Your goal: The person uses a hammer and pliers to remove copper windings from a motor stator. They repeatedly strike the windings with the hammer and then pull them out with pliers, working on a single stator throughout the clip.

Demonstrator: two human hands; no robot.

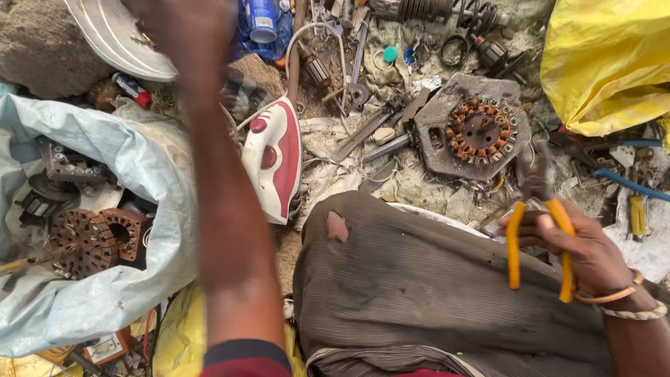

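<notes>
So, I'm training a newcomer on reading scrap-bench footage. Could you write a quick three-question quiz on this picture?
1. True or false: the right hand holds pliers with yellow handles.
2. Multiple choice: what lies just above the pliers on the ground? A) a motor stator with copper windings B) a glass jar C) a coiled rope
3. Short answer: where does the red and white clothes iron lie in relation to the pale woven sack?

Key
1. True.
2. A, the motor stator.
3. Just to the right of the sack, beside the raised left arm; the left hand is blurred at the top edge.
</notes>
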